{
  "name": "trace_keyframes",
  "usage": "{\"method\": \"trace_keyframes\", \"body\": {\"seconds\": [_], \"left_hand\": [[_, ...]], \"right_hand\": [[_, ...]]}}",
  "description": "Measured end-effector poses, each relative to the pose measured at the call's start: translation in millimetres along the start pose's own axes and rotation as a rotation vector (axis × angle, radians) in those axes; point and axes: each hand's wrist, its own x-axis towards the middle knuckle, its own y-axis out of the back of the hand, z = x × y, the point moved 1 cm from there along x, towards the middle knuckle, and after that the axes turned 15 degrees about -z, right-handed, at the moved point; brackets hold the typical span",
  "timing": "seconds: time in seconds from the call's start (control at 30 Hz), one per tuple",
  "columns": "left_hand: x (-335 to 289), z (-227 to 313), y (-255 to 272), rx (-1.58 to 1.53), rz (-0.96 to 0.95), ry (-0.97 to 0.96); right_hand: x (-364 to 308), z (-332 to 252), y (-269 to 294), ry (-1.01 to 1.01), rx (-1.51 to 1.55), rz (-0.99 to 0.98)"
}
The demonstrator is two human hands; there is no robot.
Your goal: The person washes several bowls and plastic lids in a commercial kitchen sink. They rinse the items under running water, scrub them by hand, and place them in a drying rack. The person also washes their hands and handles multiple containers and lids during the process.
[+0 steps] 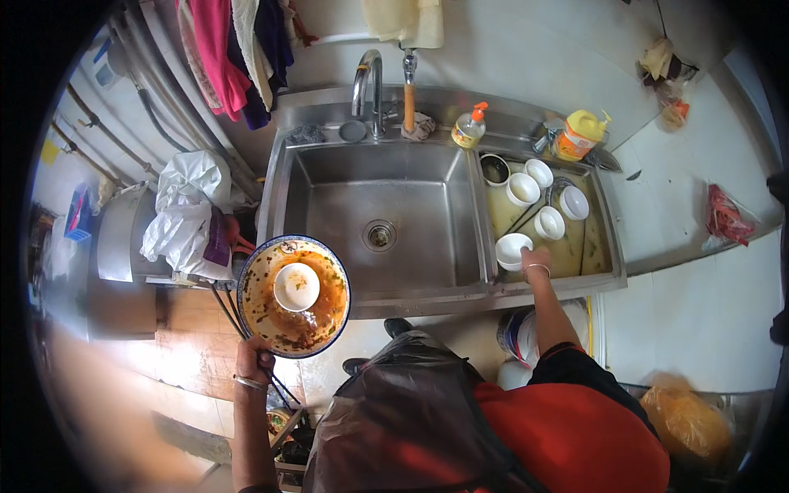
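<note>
My left hand (pixel 254 360) grips the near rim of a large bowl (pixel 335 275) with a blue edge, left of the sink. Orange, oily food remains smear its inside, and a small white bowl (pixel 297 287) sits in it. Dark chopsticks (pixel 225 310) pass beneath the large bowl and come out past the same hand. Over the right basin (pixel 604 271), my right hand (pixel 538 259) is closed on the rim of another small white bowl (pixel 511 249). Its fingertips are partly hidden. Several more white bowls (pixel 523 190) and some chopsticks stand in the basin's cloudy yellowish water.
The large steel basin (pixel 329 214) has a central drain (pixel 380 236) and a curved tap (pixel 366 86). On the back ledge stand a soap pump bottle (pixel 469 127) and a yellow detergent jug (pixel 582 135). White plastic bags (pixel 189 226) lie left of the sink.
</note>
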Motion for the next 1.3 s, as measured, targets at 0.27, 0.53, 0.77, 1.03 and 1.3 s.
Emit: {"method": "trace_keyframes", "body": {"seconds": [0.27,0.53,0.77,1.03,1.3], "left_hand": [[-37.8,-36.6,2.7,-0.158,0.173,-0.08],[-141.1,-165.8,45.7,-0.129,0.268,-0.295],[-183.9,-183.0,13.8,-0.171,0.479,-0.31],[-196.7,-186.5,30.5,-0.241,0.484,-0.335],[-166.8,-159.9,34.1,-0.206,0.421,-0.321]], "right_hand": [[-86.5,-265.2,73.2,1.111,-0.005,0.305],[-120.3,-412.2,51.1,1.134,-0.26,0.336],[-160.8,-333.4,59.6,1.251,-0.198,0.347],[-440.9,-262.8,-159.9,2.188,-0.588,-0.78],[-458.2,-284.6,-224.6,2.055,-0.883,-0.608]]}}
